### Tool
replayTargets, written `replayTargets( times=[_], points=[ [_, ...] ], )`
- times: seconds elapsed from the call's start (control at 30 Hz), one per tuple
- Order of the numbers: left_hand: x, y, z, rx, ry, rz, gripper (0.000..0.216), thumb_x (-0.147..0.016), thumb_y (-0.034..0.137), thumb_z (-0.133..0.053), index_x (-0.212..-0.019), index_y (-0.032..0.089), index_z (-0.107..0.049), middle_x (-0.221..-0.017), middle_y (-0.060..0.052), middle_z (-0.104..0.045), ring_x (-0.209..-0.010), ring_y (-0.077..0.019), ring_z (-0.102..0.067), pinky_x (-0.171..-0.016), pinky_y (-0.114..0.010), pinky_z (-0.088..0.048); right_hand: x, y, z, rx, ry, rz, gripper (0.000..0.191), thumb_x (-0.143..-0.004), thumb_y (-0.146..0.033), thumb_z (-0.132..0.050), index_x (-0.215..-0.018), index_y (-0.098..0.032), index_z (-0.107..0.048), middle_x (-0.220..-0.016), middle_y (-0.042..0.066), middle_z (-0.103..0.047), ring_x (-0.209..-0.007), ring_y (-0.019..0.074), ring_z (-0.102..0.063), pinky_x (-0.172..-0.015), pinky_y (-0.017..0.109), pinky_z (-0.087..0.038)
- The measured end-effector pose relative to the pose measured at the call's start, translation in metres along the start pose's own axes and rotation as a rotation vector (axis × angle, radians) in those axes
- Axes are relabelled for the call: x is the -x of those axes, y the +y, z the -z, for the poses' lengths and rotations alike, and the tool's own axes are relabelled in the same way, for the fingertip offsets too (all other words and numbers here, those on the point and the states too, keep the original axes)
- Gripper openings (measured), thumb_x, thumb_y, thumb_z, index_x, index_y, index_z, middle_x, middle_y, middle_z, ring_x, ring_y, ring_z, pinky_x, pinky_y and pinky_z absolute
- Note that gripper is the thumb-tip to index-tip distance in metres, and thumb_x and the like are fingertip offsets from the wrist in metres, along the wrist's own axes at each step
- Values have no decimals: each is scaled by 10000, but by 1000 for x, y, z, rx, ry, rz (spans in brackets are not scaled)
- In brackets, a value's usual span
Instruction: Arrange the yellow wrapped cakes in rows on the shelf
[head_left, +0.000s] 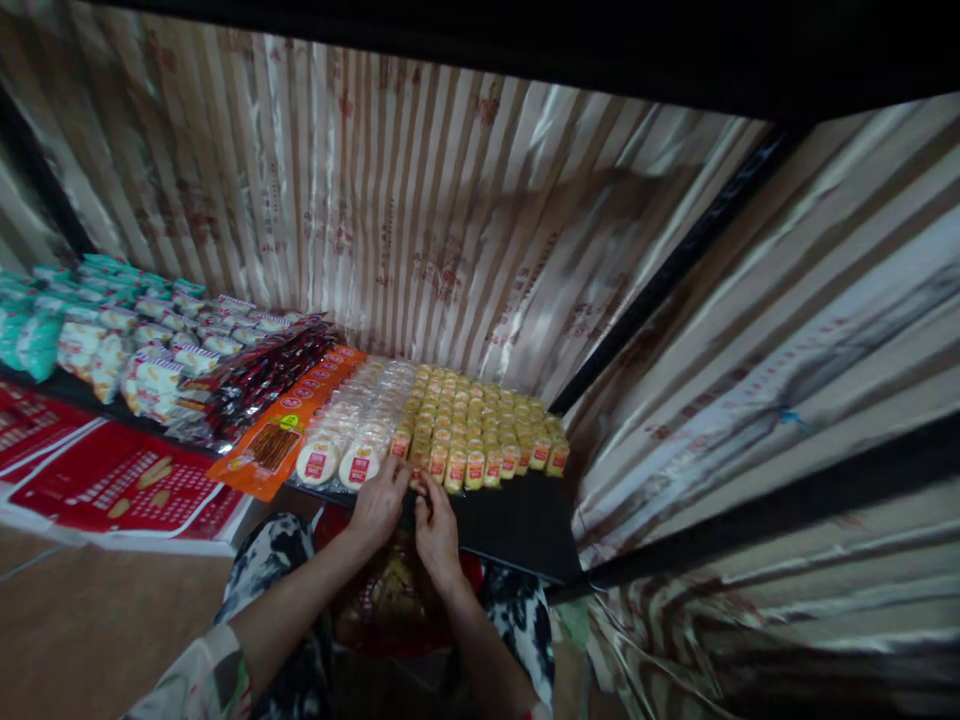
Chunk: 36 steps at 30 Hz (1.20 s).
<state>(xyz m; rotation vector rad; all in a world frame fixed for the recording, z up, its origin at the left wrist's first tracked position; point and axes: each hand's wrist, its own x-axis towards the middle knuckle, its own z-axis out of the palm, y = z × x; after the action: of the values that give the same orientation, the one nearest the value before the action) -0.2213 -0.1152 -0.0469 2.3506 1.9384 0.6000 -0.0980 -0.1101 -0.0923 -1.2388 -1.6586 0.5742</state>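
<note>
A striped sheet [420, 200] hangs behind the black shelf [517, 525]. A red box [150, 485] is low on my left, and an orange bag [289, 430] leans over the shelf's front edge. My left hand [381, 500] and right hand [438, 525] meet at that edge, fingers bent; I cannot tell whether either grips anything. White round packs [352, 420] stand in rows beside the yellow packs [480, 425], which fill rows on the shelf just beyond my fingertips.
</note>
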Motion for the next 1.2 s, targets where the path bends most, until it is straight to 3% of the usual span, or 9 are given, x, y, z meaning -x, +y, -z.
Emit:
replayTargets(
  times=[0.23, 0.43, 0.57, 0.67, 0.93, 1.2],
  points=[
    [-1, 23, 30, 53, 69, -92, 333, -829, 69, -378, -1107, 168, -533, -1026, -75, -538, -862, -175, -572, -673, -256, -488, 10, -10, 18, -44, 82, -11, 395, -800, -226, -483, -1184, -217, -575, -1104, 81, -628, -962, 176, -603, -714, 263, -537],
    [-20, 61, 29, 86, 219, -198, 219, -874, 193, -430, -1011, 180, -601, -911, -62, -573, -902, -202, -511, -785, -315, -463, 12, -1, 54, -4, 178, -92, 352, -813, -289, -497, -1138, -189, -589, -1075, 96, -625, -897, 176, -602, -758, 294, -524],
    [-41, 88, 14, 167, 204, -205, 230, -861, 156, -434, -1009, 180, -609, -910, -64, -574, -903, -196, -512, -804, -322, -456, 11, 16, 80, 16, 240, -128, 332, -842, -317, -452, -1110, -171, -584, -1064, 105, -622, -872, 174, -599, -744, 301, -523],
    [-62, 110, -1, 253, 157, -189, 223, -849, 141, -449, -994, 178, -614, -914, -58, -575, -896, -180, -531, -813, -313, -458, 8, 30, 97, 66, 310, -108, 338, -849, -298, -422, -1128, -167, -561, -1132, 121, -588, -979, 192, -566, -758, 319, -519],
    [-120, 172, -41, 313, 54, -267, 201, -834, 115, -473, -952, 170, -627, -938, -48, -562, -950, -170, -512, -854, -281, -434, -6, 71, 136, 311, 397, -48, 405, -849, -232, -363, -1214, -145, -514, -1274, 127, -506, -1194, 230, -422, -963, 450, -396],
    [-153, 200, -78, 283, -17, -252, 236, -838, 102, -443, -989, 154, -616, -962, -56, -535, -939, -165, -504, -826, -257, -432, -29, 114, 155, 417, 364, -76, 469, -816, -164, -339, -1254, -155, -506, -1292, 111, -499, -1203, 239, -415, -984, 465, -370]
  ],
)
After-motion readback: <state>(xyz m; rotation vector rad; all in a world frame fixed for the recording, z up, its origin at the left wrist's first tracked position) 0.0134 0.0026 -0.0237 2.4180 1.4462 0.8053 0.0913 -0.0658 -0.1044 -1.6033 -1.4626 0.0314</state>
